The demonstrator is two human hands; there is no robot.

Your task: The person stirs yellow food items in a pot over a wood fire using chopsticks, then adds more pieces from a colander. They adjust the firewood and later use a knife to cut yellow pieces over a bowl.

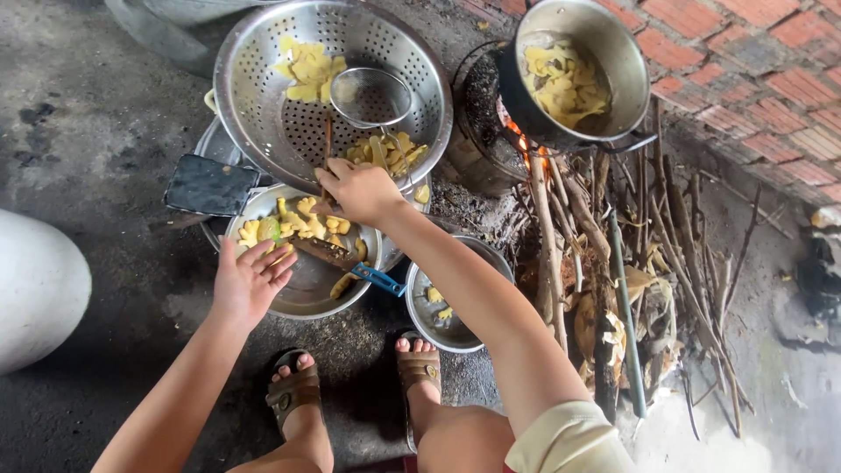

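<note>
My right hand (359, 190) grips the thin handle of a wire skimmer ladle (371, 96) that rests inside a large steel colander (263, 105) holding yellow fried slices (308, 68). My left hand (250, 280) is spread open on the near rim of a steel bowl (307, 293) with raw yellow pieces (302, 223) and a blue-handled peeler (372, 278). A pot (613, 52) of frying yellow slices sits over a wood fire at the upper right.
A black phone (210, 185) lies on the rim of a basin left of the bowl. A small steel bowl (420, 320) stands near my sandalled feet. Firewood sticks (613, 254) fan out to the right by a brick wall (762, 79). A pale rounded object (35, 289) sits at far left.
</note>
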